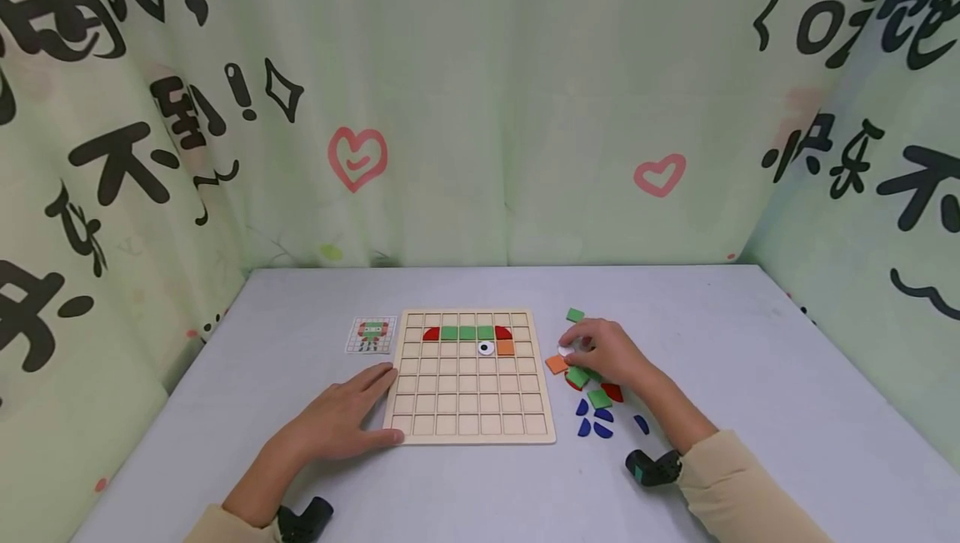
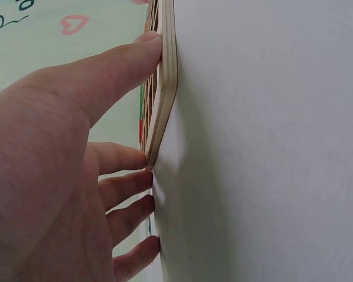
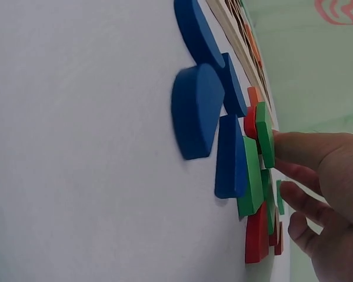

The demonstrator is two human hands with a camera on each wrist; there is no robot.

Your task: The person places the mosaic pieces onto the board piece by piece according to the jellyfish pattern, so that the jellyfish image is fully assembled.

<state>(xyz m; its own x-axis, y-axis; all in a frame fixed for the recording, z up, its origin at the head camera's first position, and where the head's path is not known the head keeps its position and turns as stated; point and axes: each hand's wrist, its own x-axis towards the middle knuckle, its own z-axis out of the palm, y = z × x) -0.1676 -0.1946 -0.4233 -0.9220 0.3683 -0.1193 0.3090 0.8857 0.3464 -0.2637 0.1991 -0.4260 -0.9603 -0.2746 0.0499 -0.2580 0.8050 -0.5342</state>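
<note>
A wooden grid board point(image 1: 457, 401) lies on the table. In its upper rows sit green squares point(image 1: 467, 333), two red quarter-round pieces point(image 1: 431, 334), an orange square point(image 1: 506, 348) and a white eye disc point(image 1: 486, 348). My left hand point(image 1: 348, 414) rests against the board's left edge, thumb at the near corner, fingers fairly straight. To the right of the board, my right hand point(image 1: 606, 351) has thumb and index finger around a small white piece point(image 1: 564, 351), partly covered by the fingertips. The right wrist view hides that piece behind a green block point(image 3: 265, 135).
Loose pieces lie right of the board: an orange square point(image 1: 556, 365), green squares point(image 1: 599, 399), a red piece point(image 1: 612, 392) and several blue rounded pieces point(image 1: 603, 415). Left of the board is a pattern card point(image 1: 371, 335). A printed curtain point(image 1: 510, 110) hangs behind the table point(image 1: 300, 301).
</note>
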